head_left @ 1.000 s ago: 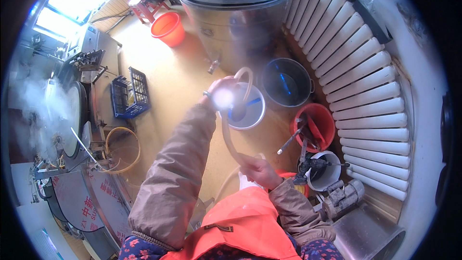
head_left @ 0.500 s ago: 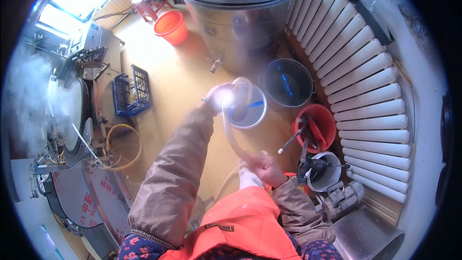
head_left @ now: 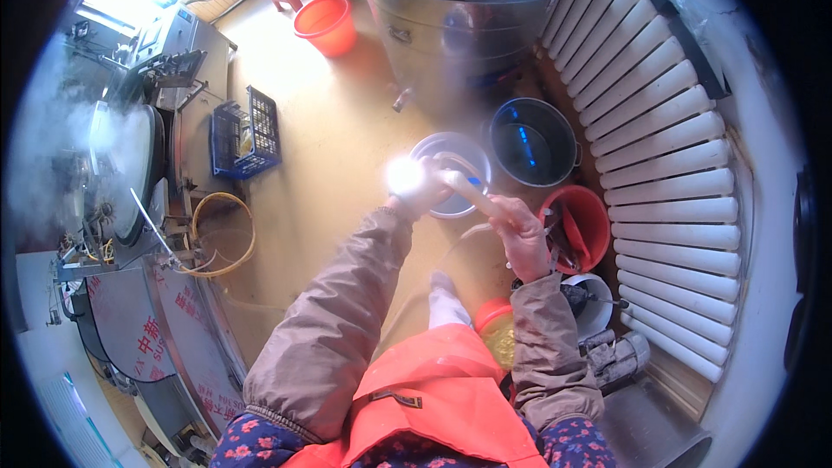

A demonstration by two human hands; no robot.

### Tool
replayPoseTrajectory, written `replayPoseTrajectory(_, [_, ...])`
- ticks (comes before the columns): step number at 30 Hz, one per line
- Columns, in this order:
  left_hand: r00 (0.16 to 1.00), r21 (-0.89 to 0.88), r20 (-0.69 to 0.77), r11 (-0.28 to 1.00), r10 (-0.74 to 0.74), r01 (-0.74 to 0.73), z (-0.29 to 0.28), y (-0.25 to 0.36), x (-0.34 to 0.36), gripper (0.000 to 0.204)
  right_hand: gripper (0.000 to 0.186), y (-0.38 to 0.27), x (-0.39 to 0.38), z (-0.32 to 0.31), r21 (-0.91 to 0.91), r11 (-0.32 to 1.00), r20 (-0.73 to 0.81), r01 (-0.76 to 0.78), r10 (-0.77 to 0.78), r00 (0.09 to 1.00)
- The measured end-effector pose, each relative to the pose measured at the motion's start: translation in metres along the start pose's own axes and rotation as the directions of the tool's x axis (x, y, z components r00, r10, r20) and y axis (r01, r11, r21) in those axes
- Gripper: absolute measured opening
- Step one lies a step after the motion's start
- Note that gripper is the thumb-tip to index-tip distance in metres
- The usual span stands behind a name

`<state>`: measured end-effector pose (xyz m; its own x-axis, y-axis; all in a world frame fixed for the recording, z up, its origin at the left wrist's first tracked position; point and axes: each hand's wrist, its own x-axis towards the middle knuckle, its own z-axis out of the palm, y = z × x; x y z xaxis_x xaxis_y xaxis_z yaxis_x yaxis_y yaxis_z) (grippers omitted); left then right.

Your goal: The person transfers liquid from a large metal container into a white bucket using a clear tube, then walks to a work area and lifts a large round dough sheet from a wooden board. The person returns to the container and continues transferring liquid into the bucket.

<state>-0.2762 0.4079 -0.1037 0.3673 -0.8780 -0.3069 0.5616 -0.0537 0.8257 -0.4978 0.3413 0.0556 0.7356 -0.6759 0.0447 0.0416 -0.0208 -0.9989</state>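
Note:
A pale flexible hose [head_left: 471,194] runs between my two hands, above a white bucket [head_left: 425,146] on the floor. My left hand [head_left: 425,189] is closed around it at the bucket's near left side; a bright glare hides part of the fingers. To the right, my right hand [head_left: 522,238] grips the hose with fingers wrapped round it. One stretch of the hose bends down over the bucket, and another trails off below my right hand toward the floor. Something bluish shows inside the bucket.
A dark metal pot [head_left: 536,143] and a red bucket [head_left: 598,247] stand right of the white bucket, beside a white radiator [head_left: 667,186]. Ahead is a large lidded metal vat [head_left: 459,26] with a tap. A blue crate [head_left: 260,126] and steaming equipment [head_left: 130,173] are left.
My right hand has moved forward from near my lap and now holds the hose close to my left hand. The view has shifted slightly, and a yellow-filled red container shows by my foot.

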Motion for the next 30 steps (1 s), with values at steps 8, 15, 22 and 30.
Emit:
replayPoseTrajectory(8, [0.908, -0.645, -0.199, 0.747, -0.368, 0.161, 0.013, -0.006, -0.051, 0.02, 0.024, 0.022, 0.006, 0.011, -0.237, 0.956, 0.101, 0.171, -0.15, 0.983])
replayPoseTrajectory(15, [0.824, -0.649, -0.342, 0.748, -0.453, 0.142, 0.008, -0.024, -0.086, 0.022, 0.024, 0.035, -0.005, 0.024, -0.516, 0.8, 0.151, 0.307, -0.268, 0.952])
replayPoseTrajectory(22, [0.726, -0.67, -0.047, 0.56, -0.686, 0.486, 0.014, -0.06, -0.114, 0.024, 0.019, 0.037, -0.021, 0.046, -0.39, 0.874, 0.218, 0.291, -0.22, 0.951])
replayPoseTrajectory(30, [0.795, -0.618, -0.088, 0.659, -0.601, 0.429, 0.024, -0.076, -0.126, 0.052, 0.013, 0.049, -0.065, 0.08, -0.285, 0.863, 0.425, 0.417, -0.276, 0.862])
